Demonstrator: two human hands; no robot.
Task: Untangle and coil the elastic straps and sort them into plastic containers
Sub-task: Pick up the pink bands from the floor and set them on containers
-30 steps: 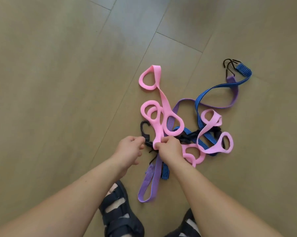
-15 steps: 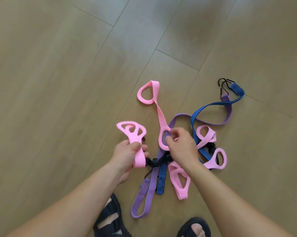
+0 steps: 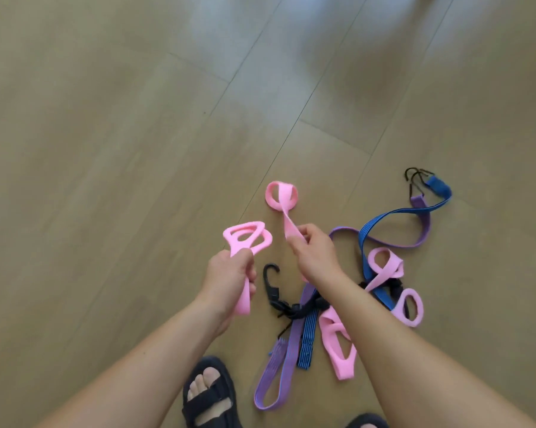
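A: Left hand (image 3: 229, 274)?
B: Fingers curled round pink looped elastic strap (image 3: 245, 239), held above wooden floor (image 3: 106, 149)
A: Right hand (image 3: 314, 257)?
B: Thumb and forefinger pinch another pink stretch (image 3: 289, 228); purple flat strap (image 3: 291, 344), blue striped strap (image 3: 364, 251) tangled on floor, rightward

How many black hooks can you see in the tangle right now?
3. One plastic hook lies beside the left hand; two wire hooks sit together at the far end of the blue strap. Others may be hidden in the knot under the right forearm.
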